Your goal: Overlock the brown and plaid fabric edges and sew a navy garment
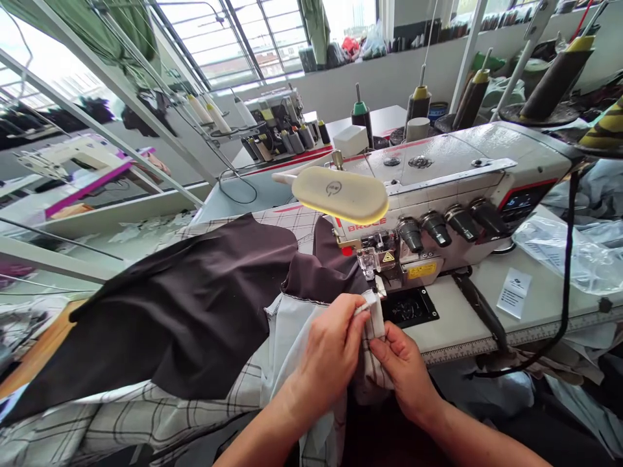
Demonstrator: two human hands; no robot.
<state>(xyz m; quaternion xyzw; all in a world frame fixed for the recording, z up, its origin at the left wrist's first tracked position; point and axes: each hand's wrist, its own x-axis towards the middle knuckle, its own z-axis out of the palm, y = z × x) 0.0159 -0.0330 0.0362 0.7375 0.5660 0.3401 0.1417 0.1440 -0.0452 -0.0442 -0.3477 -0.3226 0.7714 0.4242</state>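
white folded strip [374, 318] pinched firmly between your left grip [326, 350] and right grip [403, 370], overlocker's presser foot [368, 263] just ahead, dark brown cloth [195, 292] left of the grip, its pale edge stitched, strip not yet under the foot.

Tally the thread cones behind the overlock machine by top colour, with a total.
Yellow-topped thread cones: 4
Green-topped thread cone: 1
Total: 5
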